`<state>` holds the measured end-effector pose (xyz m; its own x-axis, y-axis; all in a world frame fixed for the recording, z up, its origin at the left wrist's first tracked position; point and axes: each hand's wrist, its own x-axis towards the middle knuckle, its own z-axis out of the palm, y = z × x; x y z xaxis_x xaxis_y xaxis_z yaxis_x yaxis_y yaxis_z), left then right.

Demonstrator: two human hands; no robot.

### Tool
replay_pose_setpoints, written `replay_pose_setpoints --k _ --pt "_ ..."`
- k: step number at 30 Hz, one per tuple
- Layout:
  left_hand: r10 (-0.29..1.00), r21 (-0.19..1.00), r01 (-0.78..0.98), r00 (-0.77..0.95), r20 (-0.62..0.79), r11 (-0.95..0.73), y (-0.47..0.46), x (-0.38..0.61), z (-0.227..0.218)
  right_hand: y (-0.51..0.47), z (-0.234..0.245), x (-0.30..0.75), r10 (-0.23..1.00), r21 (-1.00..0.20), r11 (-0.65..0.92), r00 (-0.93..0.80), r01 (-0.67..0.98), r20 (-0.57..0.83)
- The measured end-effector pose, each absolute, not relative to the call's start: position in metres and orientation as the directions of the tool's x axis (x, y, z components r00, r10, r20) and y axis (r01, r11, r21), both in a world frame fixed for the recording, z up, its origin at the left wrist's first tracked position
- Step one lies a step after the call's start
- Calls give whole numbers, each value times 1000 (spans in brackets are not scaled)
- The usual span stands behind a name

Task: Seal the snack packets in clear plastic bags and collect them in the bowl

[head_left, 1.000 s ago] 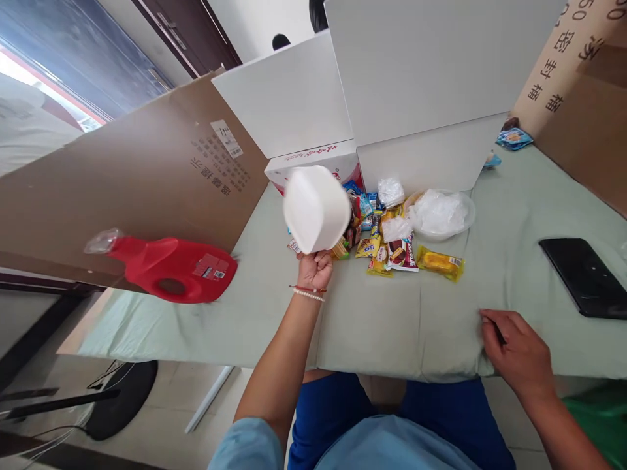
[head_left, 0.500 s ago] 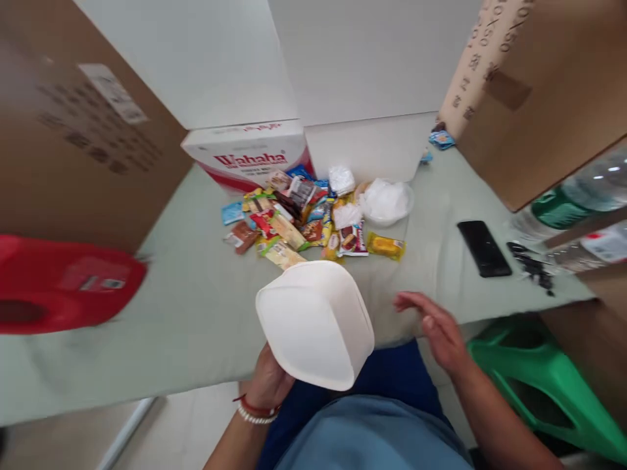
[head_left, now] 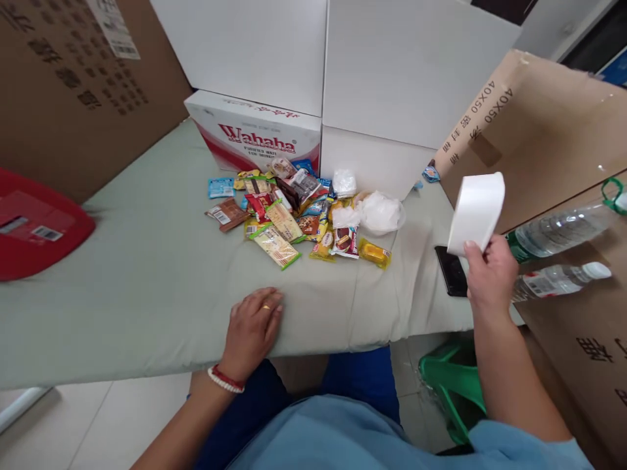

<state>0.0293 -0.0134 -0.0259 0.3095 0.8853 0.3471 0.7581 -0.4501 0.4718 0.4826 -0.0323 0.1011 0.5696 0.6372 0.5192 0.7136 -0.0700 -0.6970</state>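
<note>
My right hand [head_left: 490, 277] is closed around one end of a white container [head_left: 479, 210], lifted at the right above a black phone [head_left: 450, 271]. The container is turned so that a smooth side faces me, and its inside is hidden. My left hand [head_left: 252, 323] lies on the table near its front edge, fingers loosely extended and holding nothing. Beyond it is a pile of wrapped snacks [head_left: 275, 245] in several colours. A bundle of thin white plastic [head_left: 381, 210] sits at the pile's right end, partly over a clear bowl.
A white and red Wahaha carton [head_left: 264, 140] stands behind the snacks. Large cardboard boxes flank the green-covered table [head_left: 161, 287]. A red object [head_left: 49, 228] is at the left. Two plastic bottles [head_left: 563, 230] are at the right, with a green stool [head_left: 453, 385] below.
The white container has passed from my left hand to my right and moved from the middle to the far right. My left hand now rests on the table. The view has shifted too.
</note>
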Motion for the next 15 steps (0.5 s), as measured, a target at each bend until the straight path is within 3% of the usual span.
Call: replay_pose_setpoints --k 2,4,7,9,12,15 --pt "874 354 816 340 346 -458 -10 21 -35 12 98 519 680 -500 -288 542 817 494" --pt "874 304 837 355 331 -455 -11 21 -39 54 91 537 755 -360 -408 532 839 384" --pt "885 301 848 344 314 -437 -14 27 -39 99 79 538 833 -287 -463 522 839 184" --pt "896 331 847 318 311 -416 -16 30 -37 116 79 528 857 -290 -439 493 850 148" --pt "905 389 832 284 315 -397 -17 32 -35 128 91 499 863 -307 -344 428 887 270" --pt "907 424 815 274 319 -395 -16 32 -34 136 102 453 893 -389 -35 203 921 401"
